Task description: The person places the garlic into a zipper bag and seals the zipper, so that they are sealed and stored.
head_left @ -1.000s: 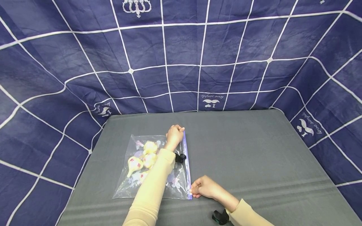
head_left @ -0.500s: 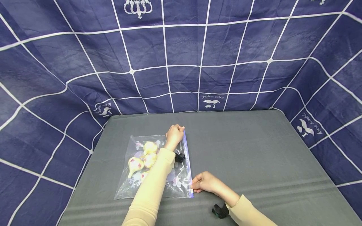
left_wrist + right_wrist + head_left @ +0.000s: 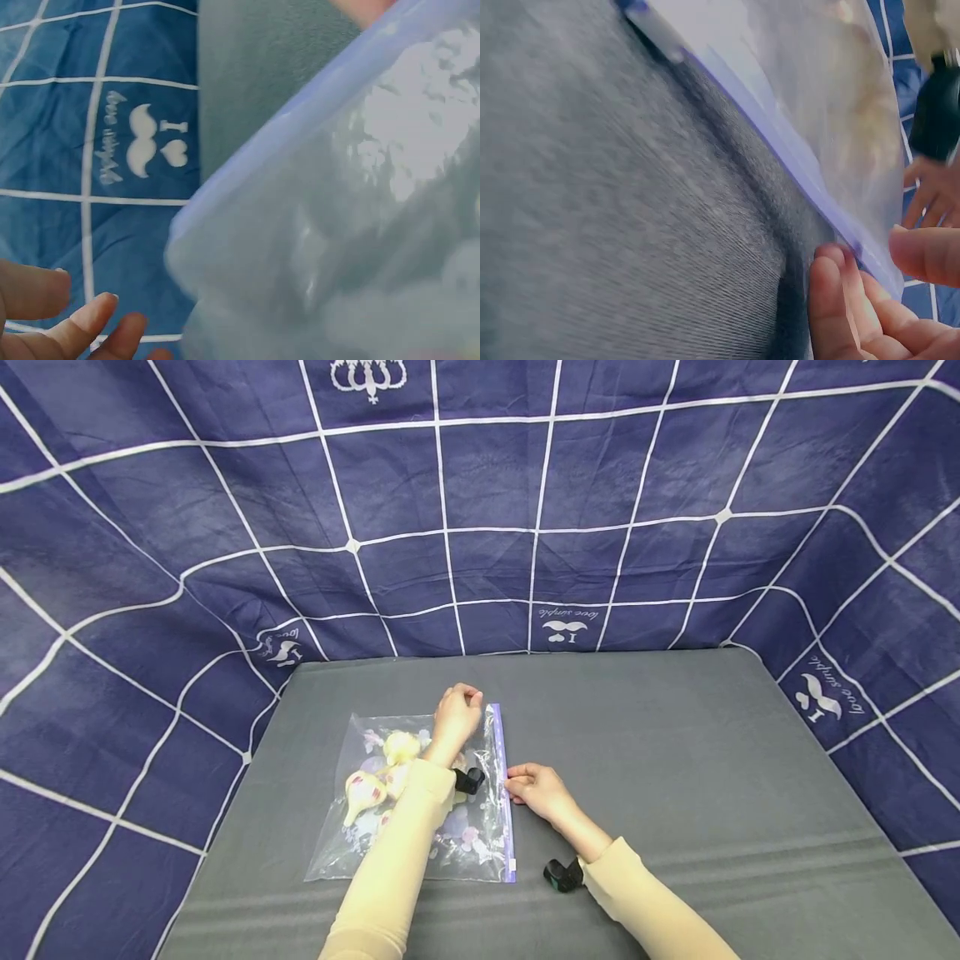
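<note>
A clear zip bag [image 3: 480, 839] lies on the grey table with its purple zip strip [image 3: 507, 827] on the right side. Inside are several pale garlic bulbs [image 3: 364, 791] with reddish marks, partly covered by the left arm. The left hand [image 3: 457, 714] is over the bag's far right corner. In the left wrist view its fingers [image 3: 90, 319] are apart from the strip. At the strip's middle is the right hand [image 3: 538, 789]. The right wrist view shows its thumb [image 3: 930, 255] and fingers on either side of the strip, with a gap between them. A white slider [image 3: 512, 864] sits at the strip's near end.
A grey cloth covers the table [image 3: 675, 760], with low wrinkles near the front. Behind it and at both sides hangs a blue curtain [image 3: 487, 568] with white grid lines. Each wrist carries a black camera [image 3: 562, 875].
The right hand has left the strip's near end and moved away from the body to its middle. The left hand has let go of the far corner and drawn slightly left.
</note>
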The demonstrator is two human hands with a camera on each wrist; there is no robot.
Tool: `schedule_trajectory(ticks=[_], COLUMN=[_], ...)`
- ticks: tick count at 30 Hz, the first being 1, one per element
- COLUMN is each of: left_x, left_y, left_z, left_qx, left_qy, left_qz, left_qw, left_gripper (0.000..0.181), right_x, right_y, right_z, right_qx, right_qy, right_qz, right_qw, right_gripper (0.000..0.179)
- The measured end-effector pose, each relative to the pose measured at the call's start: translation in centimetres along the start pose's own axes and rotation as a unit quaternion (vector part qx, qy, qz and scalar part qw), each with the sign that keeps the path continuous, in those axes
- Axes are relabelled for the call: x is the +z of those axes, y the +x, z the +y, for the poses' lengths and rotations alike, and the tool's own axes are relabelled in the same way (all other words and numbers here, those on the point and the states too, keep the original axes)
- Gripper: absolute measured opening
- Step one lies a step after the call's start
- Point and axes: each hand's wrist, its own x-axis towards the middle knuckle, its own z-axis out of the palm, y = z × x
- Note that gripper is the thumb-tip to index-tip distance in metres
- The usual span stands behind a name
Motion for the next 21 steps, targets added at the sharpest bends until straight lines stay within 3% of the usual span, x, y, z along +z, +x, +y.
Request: schedule_trajectory(ticks=[5, 9, 17, 21], left_x=[-2.5, -5.1, -11.1, -12.8], left_y=[-1.5, -3.2, -6.2, -7.3], left_z=[-0.6, -1.4, -5.5, -7.8], left_qx=[0.009, -0.007, -0.088, -0.132], left_qy=[-0.031, -0.023, 0.009, 0.013], left_qz=[0.003, 0.004, -0.026, -0.033], left_qw=[0.9995, 0.9997, 0.9957, 0.9906], left_gripper=[0.026, 0.03, 0.044, 0.048], right_x=[0.2, 0.4, 0.7, 0.7], right_y=[1.1, 1.4, 1.7, 1.8], right_z=[-0.1, 0.1, 0.2, 0.1], right_qx=[-0.008, -0.005, -0.013, -0.006], right_qy=[-0.006, -0.017, -0.019, -0.015], right_qz=[0.022, 0.027, 0.037, 0.042], right_qw=[0.9997, 0.9995, 0.9991, 0.999], right_gripper=[0.025, 0.027, 0.028, 0.028])
